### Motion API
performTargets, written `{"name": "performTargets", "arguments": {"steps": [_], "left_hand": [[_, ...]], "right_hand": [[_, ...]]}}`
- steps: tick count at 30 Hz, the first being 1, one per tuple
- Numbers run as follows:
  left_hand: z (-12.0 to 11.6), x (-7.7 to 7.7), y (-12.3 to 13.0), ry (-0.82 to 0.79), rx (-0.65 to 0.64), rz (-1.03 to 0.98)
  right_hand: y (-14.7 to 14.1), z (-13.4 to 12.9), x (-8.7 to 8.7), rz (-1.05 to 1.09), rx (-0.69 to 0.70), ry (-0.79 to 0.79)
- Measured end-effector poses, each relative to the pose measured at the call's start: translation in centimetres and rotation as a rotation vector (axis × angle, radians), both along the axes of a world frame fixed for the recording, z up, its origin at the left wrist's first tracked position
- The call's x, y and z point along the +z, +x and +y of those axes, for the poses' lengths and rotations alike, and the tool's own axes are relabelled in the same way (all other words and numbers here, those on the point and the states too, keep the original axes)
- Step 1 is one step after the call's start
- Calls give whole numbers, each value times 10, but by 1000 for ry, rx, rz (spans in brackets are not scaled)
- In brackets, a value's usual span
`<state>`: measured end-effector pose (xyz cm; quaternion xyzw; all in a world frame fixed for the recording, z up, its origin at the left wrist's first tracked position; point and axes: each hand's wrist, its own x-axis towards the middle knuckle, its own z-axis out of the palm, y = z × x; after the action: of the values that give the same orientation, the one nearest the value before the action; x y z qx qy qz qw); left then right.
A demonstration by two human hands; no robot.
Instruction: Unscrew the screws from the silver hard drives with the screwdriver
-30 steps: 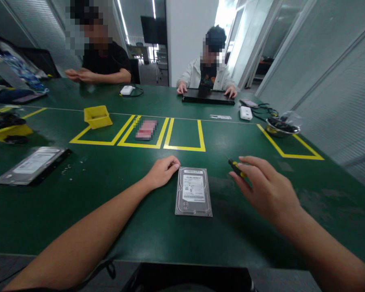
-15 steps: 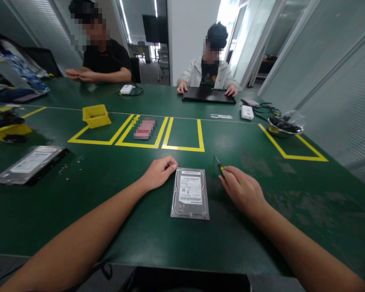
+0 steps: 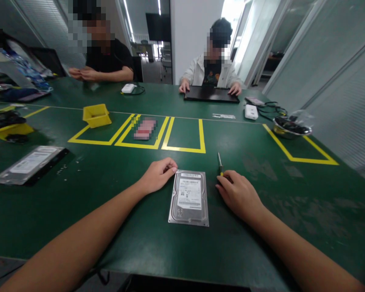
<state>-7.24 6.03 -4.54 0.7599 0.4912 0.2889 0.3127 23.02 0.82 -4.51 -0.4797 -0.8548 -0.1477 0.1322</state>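
Observation:
A silver hard drive point(image 3: 189, 196) with a white label lies flat on the green table in front of me. My left hand point(image 3: 158, 175) rests at its upper left corner, fingers curled and closed; whether they pinch anything there is hidden. To the right of the drive, my right hand point(image 3: 237, 190) is wrapped round a screwdriver point(image 3: 220, 163), whose metal shaft points forward, away from me. The screwdriver does not touch the drive.
Another drive point(image 3: 33, 164) lies at the left beside tiny scattered parts. Beyond are a yellow bin point(image 3: 96, 115), a pink object point(image 3: 145, 129) inside yellow tape, and a metal bowl point(image 3: 292, 126) of dark items. Across the table, a person holds a black panel point(image 3: 211, 94).
The screwdriver has turned in my right hand and now points more straight ahead, with more of its shaft showing. The view has shifted slightly. My left hand stays at the drive's corner.

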Motion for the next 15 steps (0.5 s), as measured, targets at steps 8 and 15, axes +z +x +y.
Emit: {"name": "performTargets", "arguments": {"steps": [8,15], "left_hand": [[0,1,1,-8,1,3],[1,0,0,-7,2,0]], "right_hand": [[-10,-30,16,244,320,-116],[-30,-47,13,170,488,-219]]}}
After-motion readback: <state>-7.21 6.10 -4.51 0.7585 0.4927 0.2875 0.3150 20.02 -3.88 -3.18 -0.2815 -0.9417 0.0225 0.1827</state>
